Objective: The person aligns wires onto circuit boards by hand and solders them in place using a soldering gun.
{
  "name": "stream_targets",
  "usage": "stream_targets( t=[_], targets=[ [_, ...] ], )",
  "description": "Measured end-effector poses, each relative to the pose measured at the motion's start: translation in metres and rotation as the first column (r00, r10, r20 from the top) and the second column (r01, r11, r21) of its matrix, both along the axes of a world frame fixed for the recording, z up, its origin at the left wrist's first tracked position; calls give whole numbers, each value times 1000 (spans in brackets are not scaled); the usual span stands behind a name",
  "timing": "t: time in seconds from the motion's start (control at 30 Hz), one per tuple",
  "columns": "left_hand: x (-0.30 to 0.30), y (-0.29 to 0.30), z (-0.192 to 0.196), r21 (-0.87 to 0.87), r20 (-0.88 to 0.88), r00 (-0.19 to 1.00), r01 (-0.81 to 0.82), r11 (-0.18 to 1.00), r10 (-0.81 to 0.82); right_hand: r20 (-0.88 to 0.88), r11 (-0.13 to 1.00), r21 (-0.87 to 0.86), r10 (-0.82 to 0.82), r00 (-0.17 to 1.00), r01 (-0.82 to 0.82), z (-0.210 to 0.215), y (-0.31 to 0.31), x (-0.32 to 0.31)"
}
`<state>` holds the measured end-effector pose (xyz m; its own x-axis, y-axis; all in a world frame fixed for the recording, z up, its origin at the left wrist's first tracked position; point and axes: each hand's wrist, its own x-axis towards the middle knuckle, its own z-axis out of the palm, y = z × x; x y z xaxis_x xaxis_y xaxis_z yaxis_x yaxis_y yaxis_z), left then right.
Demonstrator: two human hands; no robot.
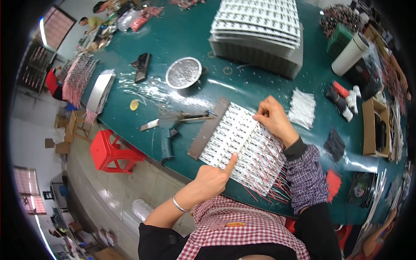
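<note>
A white panel (225, 138) printed with rows of black marks lies in front of me, a brown bar (208, 130) along its left edge. Red and white wires (264, 167) fan out over its right part. Across the panel runs a narrow pale strip (247, 138). My right hand (272, 116) pinches at the strip's far end, thumb against curled fingers. With its index finger stretched out, my left hand (214, 177) touches the strip's near end; the other fingers are curled and hold nothing visible.
Left of the panel lies a blue-handled glue gun (167, 141); a metal bowl (183, 73) stands behind. Stacked panels (255, 21) rest on a grey block (260, 58). White tubes (303, 108), a white bottle (350, 54) and a cardboard box (368, 125) are rightward. A red stool (106, 149) stands left.
</note>
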<state>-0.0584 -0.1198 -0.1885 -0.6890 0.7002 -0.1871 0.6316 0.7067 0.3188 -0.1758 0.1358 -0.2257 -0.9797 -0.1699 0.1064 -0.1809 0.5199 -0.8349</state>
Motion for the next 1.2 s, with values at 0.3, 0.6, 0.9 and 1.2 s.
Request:
stream_targets(
  t=[0.3, 0.6, 0.9, 1.2],
  targets=[
    [-23, 6, 2, -34, 64, 997, -40, 999, 42, 87, 1000, 2, -15, 996, 14, 12, -7, 4],
    [-10, 33, -16, 87, -69, 998, 8, 996, -2, 101, 1000, -25, 15, 995, -13, 10, -4, 10],
    [0, 25, -10, -25, -1, 998, -61, 998, 61, -122, 1000, -21, 2, 993, -4, -13, 3, 17],
    [34, -11, -17, 230, 91, 976, -216, 949, 200, -334, 960, 215, -100, 937, 179, 3, -14, 86]
  ],
)
